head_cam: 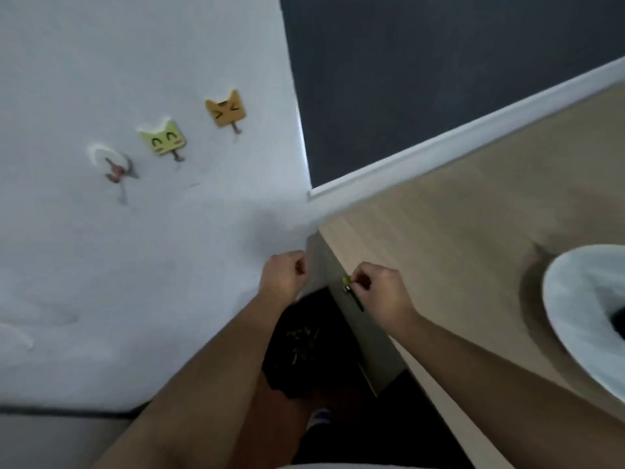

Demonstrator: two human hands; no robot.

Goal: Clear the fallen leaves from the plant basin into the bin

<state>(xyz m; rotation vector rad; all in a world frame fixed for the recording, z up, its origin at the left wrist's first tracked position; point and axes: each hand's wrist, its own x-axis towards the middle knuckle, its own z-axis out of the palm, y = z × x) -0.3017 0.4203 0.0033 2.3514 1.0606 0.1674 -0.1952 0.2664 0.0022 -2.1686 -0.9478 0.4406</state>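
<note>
Forearms framed the dark plant basin [304,353], where blurred leaf scraps [302,343] lay on the soil. Right hand [380,292] pinched a small yellow-green leaf [347,281] between fingertips; left hand [282,279] was curled closed, contents not visible. Leaves appeared light, limp and tearable, best pinched at the stem. White-lined bin [581,319] was cut off at the frame's right edge
</note>
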